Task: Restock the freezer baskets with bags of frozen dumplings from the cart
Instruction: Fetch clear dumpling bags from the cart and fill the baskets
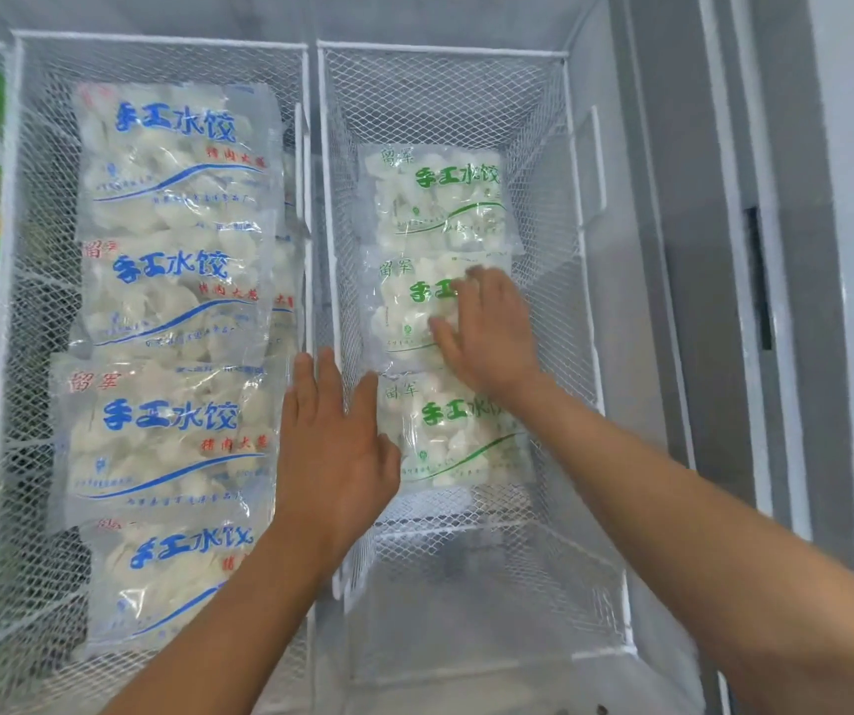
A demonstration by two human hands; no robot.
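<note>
Three green-print dumpling bags lie in a row in the right basket point(577, 209). The right hand point(486, 332) rests flat on the middle bag point(404, 312), fingers loosely spread. The left hand point(334, 446), fingers straight and close together, touches the nearest bag point(458, 436). Blue-print bags point(172, 281) fill the left basket point(12, 250).

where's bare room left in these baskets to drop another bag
Right basket: bare mesh behind the far green-print bag, and at the near end in front of the nearest green-print bag. A narrow strip also runs along its right wall. The left basket is crowded with overlapping blue-print bags. Right hand rests on the middle bag; left hand at the divider.
</note>
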